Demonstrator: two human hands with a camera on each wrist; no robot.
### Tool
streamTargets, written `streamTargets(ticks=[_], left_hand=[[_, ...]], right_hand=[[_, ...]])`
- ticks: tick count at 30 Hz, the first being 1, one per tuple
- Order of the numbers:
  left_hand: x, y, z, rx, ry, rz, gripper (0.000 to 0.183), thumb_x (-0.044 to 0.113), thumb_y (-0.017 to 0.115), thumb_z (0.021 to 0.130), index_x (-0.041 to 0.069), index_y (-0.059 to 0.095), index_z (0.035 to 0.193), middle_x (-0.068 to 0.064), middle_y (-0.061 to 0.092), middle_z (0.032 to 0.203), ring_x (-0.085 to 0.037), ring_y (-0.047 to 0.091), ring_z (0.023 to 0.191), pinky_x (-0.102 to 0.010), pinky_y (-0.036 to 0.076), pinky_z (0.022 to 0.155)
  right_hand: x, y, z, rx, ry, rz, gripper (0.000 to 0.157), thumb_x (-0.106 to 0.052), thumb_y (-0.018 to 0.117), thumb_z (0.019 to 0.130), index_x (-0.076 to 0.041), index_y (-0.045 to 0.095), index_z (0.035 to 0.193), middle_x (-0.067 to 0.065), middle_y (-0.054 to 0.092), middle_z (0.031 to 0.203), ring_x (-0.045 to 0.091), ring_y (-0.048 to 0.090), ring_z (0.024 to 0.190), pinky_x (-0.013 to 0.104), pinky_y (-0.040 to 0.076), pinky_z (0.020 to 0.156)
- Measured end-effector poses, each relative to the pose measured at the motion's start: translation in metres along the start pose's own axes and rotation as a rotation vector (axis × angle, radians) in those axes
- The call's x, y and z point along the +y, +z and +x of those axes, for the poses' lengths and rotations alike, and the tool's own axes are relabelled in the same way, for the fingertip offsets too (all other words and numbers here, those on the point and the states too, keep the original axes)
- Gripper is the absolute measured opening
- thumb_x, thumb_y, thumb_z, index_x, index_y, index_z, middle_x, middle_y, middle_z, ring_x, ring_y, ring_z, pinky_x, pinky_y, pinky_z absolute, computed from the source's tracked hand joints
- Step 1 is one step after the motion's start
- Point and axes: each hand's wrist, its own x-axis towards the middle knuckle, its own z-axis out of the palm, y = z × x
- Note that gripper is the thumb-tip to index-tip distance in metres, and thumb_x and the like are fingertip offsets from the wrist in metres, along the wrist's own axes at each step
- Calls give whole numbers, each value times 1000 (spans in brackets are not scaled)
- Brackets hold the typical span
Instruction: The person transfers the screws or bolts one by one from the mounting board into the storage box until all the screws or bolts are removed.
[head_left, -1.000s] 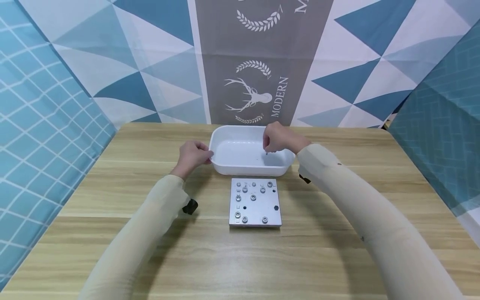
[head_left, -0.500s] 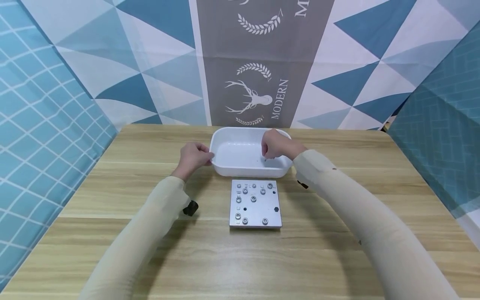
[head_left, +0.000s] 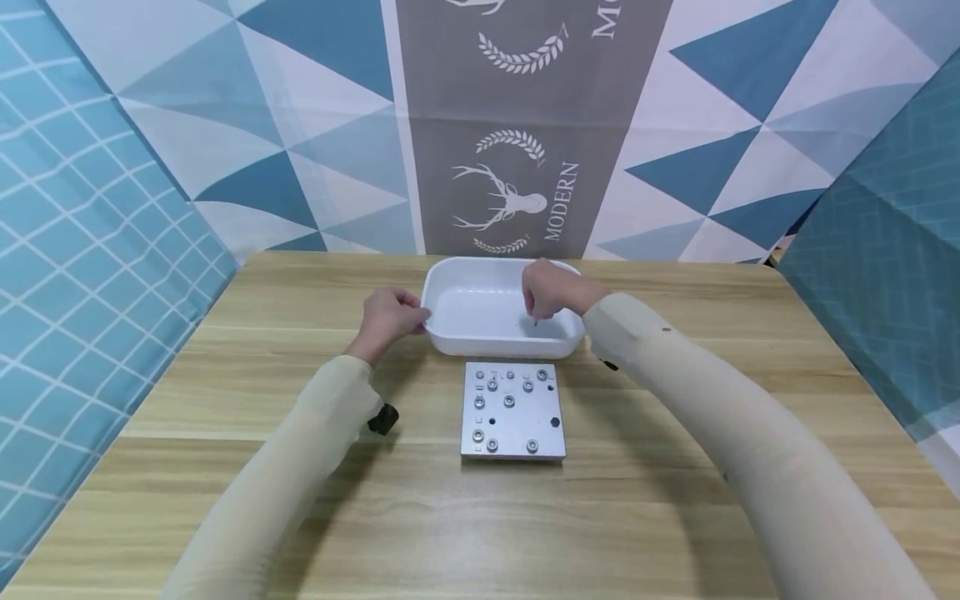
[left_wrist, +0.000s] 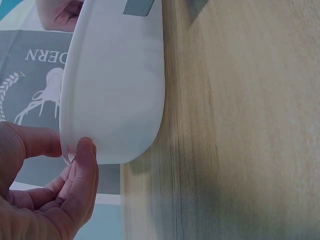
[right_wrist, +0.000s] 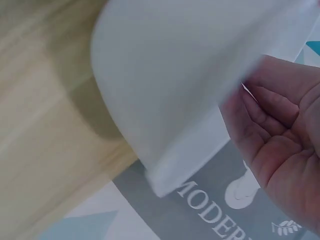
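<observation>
At the left, the left hand (head_left: 393,315) holds the rim of the white tray (head_left: 480,312) in a narrow grip, thumb on one side of the wall and fingers on the other; this seems a good way to steady it, and the pinch should be firm but without lifting, so that the tray rests flat on the bench (head_left: 480,533). Next comes the metal plate (head_left: 517,423), which lies just in front of the tray, apart from the hands, with several screws (head_left: 532,446) and some dark holes; it is better that the sleeves do not sweep over it. Farther right, a small dark thing (head_left: 536,323) is in the right part of the tray, just under the fingertips of the right hand (head_left: 547,287). This hand reaches down over the tray with fingers curled, but whether its grip already holds the small thing, I cannot tell. In my judgement the step is a fine picking: use only the tips, come from above, and keep the wrist free of the near rim.
</observation>
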Motion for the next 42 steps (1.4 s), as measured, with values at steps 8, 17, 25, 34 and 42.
streamTargets(ticks=[8, 17, 25, 34, 42], left_hand=[[-1, -2, 0, 1, 20, 6, 22, 12, 63, 89, -3, 61, 105, -15, 61, 100, -17, 68, 76, -36, 59, 87], [-2, -3, -1, 0, 31, 11, 21, 12, 64, 88, -4, 63, 103, -16, 63, 98, -18, 70, 77, -36, 59, 87], [-2, -3, -3, -3, 9, -7, 21, 11, 64, 88, -3, 63, 103, -16, 63, 102, -19, 71, 78, -32, 60, 83], [-2, 0, -2, -6, 0, -7, 21, 13, 65, 89, -2, 63, 102, -17, 63, 103, -21, 71, 81, -35, 60, 85], [-2, -2, -3, 14, -5, 15, 19, 14, 65, 89, 0, 64, 100, -15, 64, 101, -21, 70, 81, -32, 60, 82]], right_hand=[[-11, -22, 4, -82, 36, -44, 8, 2, 69, 75, -6, 70, 74, 6, 70, 70, 12, 63, 57, 19, 52, 53], [-15, -35, 17, -97, -9, -66, 9, 3, 68, 72, -6, 72, 73, 5, 70, 65, 11, 63, 54, 22, 56, 59], [-22, -38, 31, -131, 24, -50, 8, 2, 69, 73, -5, 71, 76, 4, 71, 68, 11, 65, 57, 22, 57, 62], [-15, -24, 35, -154, 33, 12, 8, 3, 70, 77, -4, 71, 82, 7, 71, 75, 13, 65, 63, 34, 60, 76], [-15, -19, 41, -144, -23, 6, 5, -2, 73, 78, -6, 72, 80, 7, 71, 74, 11, 63, 60, 27, 58, 67]])
